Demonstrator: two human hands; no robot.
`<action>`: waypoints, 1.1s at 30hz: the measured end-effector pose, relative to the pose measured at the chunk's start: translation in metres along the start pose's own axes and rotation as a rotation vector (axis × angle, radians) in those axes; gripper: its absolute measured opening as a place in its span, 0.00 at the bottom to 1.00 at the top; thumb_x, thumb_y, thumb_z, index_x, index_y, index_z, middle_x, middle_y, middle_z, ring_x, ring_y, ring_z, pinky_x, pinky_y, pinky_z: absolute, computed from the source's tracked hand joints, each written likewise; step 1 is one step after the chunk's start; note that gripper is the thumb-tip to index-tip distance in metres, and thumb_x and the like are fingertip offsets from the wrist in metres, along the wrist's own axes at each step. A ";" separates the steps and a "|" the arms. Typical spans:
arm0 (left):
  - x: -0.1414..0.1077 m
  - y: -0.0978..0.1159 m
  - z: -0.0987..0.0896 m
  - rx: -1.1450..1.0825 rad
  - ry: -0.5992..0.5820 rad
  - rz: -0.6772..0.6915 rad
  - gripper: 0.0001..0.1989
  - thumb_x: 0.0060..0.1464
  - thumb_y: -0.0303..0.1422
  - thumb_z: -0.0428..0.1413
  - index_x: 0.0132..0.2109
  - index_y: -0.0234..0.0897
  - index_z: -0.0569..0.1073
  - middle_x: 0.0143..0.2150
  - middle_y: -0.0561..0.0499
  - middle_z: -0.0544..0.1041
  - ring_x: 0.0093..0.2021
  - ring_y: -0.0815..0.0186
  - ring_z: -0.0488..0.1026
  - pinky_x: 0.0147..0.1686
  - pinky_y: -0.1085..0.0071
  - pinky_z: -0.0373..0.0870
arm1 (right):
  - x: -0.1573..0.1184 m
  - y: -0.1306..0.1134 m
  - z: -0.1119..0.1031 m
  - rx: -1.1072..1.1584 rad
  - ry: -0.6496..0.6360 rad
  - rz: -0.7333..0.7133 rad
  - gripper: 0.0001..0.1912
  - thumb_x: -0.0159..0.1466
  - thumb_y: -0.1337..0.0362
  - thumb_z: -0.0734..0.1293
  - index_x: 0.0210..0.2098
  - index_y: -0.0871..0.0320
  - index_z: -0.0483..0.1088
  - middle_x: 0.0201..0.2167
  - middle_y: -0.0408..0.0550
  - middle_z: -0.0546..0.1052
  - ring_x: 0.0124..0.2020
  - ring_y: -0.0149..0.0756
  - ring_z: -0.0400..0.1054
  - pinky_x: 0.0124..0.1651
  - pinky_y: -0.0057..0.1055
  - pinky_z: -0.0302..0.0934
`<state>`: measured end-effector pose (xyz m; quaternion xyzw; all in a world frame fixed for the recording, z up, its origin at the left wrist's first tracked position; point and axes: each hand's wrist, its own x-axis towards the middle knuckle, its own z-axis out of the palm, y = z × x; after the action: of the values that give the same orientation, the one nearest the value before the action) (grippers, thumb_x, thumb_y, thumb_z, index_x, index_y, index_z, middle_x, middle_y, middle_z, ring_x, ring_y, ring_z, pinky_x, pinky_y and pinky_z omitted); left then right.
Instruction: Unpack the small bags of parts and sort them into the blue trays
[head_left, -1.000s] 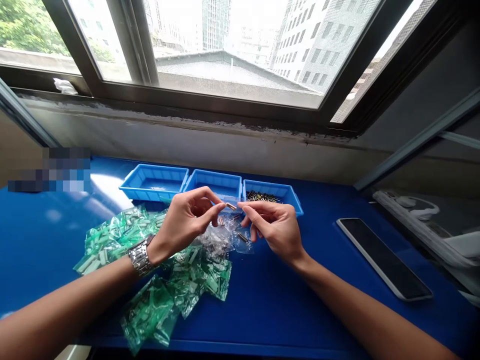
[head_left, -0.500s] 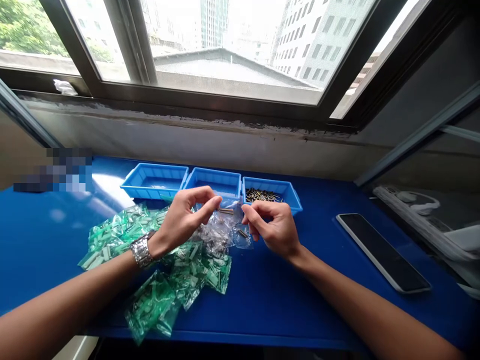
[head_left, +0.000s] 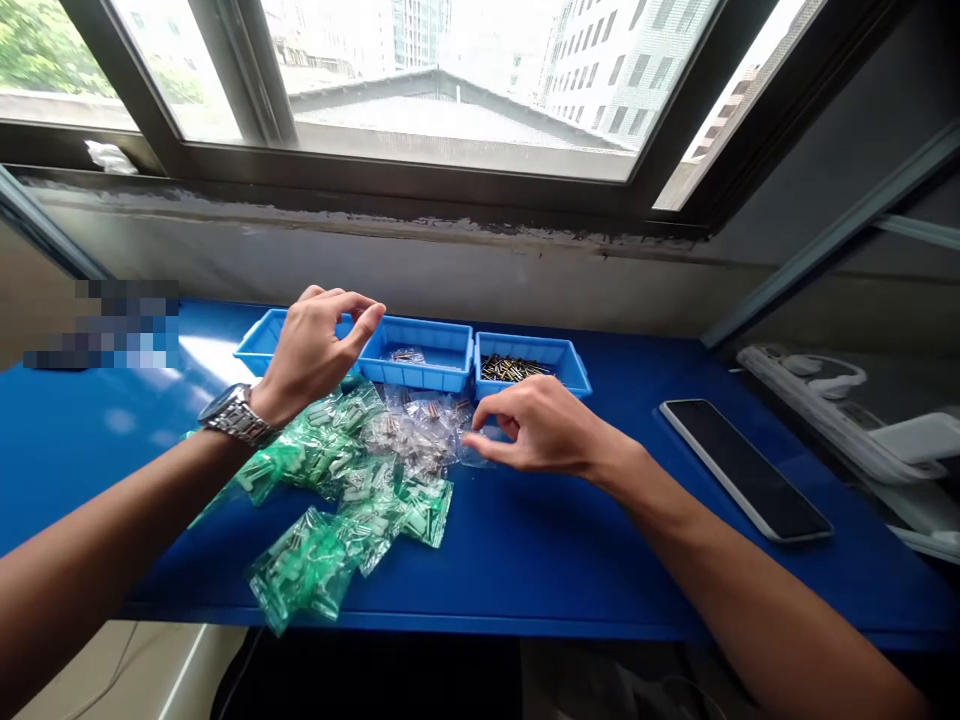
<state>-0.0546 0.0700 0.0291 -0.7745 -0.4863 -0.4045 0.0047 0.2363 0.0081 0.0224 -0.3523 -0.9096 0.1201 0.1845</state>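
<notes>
My left hand (head_left: 311, 350) is raised over the left blue plastic tray (head_left: 262, 342), fingers curled, with nothing visible in them. A metal wristwatch (head_left: 236, 415) sits on that wrist. My right hand (head_left: 532, 430) reaches low, its fingertips at a small clear plastic bag (head_left: 475, 447) in a heap of clear bags of metal pins (head_left: 412, 435). Whether it grips the bag is hidden. A small clear bag (head_left: 406, 355) lies in the middle blue tray (head_left: 416, 365). Brass and black pins (head_left: 510, 368) fill the right blue tray's (head_left: 529, 350) floor.
Green-tinted bags of parts (head_left: 322, 455) spread in front of the trays on the blue table (head_left: 150, 480). A black-screened phone (head_left: 746, 470) lies to the right. A concrete sill and window (head_left: 450, 100) stand behind the trays.
My hands have separated: the left moved up and left over the left tray, the right dropped to the clear bags. A small clear bag now lies in the middle tray. The view tilted slightly.
</notes>
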 end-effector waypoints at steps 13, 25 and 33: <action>-0.026 0.037 0.013 -0.182 -0.245 0.307 0.11 0.70 0.34 0.55 0.39 0.38 0.80 0.37 0.47 0.83 0.41 0.58 0.73 0.42 0.62 0.70 | -0.003 -0.007 -0.009 -0.126 -0.104 0.003 0.11 0.63 0.69 0.71 0.24 0.56 0.80 0.20 0.44 0.79 0.19 0.31 0.66 0.28 0.32 0.53; -0.045 0.042 0.009 -0.407 -0.245 0.216 0.08 0.68 0.38 0.60 0.42 0.38 0.79 0.37 0.49 0.82 0.39 0.60 0.73 0.42 0.63 0.70 | 0.006 -0.014 0.022 0.752 0.354 0.242 0.14 0.68 0.55 0.72 0.38 0.61 0.84 0.23 0.45 0.80 0.17 0.31 0.73 0.20 0.27 0.68; -0.046 0.043 0.010 -0.491 -0.237 0.151 0.08 0.67 0.33 0.61 0.36 0.38 0.78 0.32 0.50 0.80 0.35 0.62 0.72 0.36 0.66 0.70 | 0.006 -0.016 0.029 0.773 0.366 0.249 0.14 0.69 0.55 0.72 0.40 0.60 0.83 0.24 0.45 0.81 0.17 0.30 0.73 0.22 0.27 0.70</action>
<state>-0.0252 0.0168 0.0100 -0.8282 -0.3120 -0.4156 -0.2099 0.2107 -0.0018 0.0029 -0.3796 -0.7011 0.4083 0.4447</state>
